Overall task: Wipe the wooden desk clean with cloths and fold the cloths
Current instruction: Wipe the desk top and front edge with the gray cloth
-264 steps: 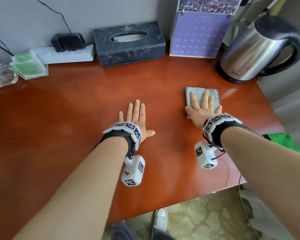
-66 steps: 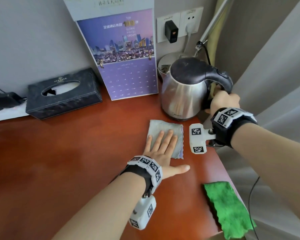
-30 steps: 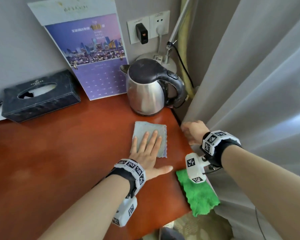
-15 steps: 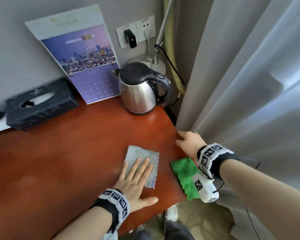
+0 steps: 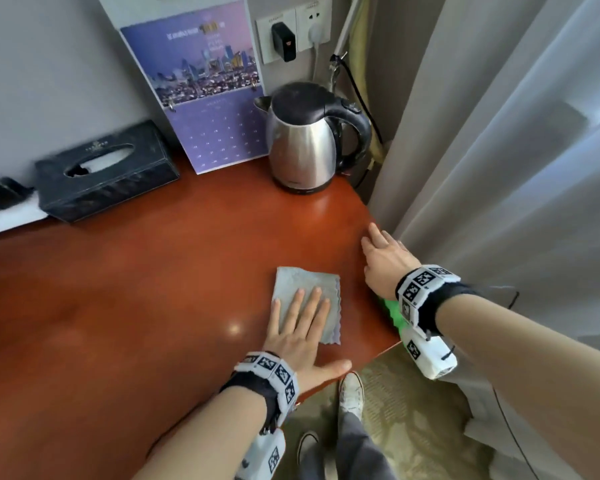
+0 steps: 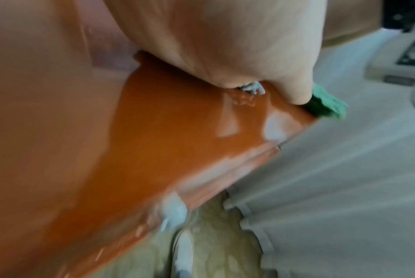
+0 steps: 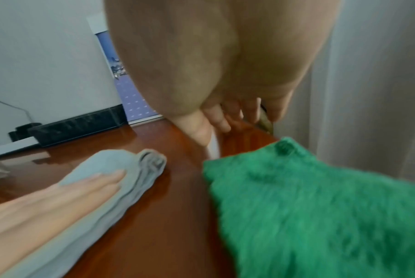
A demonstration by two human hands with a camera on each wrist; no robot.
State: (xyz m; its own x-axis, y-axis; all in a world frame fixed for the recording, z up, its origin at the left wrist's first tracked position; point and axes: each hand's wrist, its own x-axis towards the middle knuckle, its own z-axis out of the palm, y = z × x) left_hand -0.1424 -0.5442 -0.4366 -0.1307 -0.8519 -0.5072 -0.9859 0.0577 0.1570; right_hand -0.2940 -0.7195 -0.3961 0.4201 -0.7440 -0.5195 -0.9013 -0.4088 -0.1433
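While one wooden desk point(image 5: 136, 289) fills the view, two cloths and two hands work its right end.

Biggest after the desk, one pale curtain point(image 5: 499, 150) hangs along the right edge, then one purple calendar point(image 5: 208, 91) leans on the wall, one dark tissue box point(image 5: 108, 171) sits to its left and one steel kettle point(image 5: 305, 143) stands at the back corner. Down front, one grey-blue cloth point(image 5: 302, 289) lies folded flat near the right end, and the left hand point(image 5: 298, 337) presses on it, fingers straight and spread, thumb out to the side. One green cloth point(image 7: 320, 206) lies at the desk's right edge, mostly hidden under the right wrist from above. Right hand point(image 5: 383, 265) hovers over that edge, fingers loosely extended, holding nothing.
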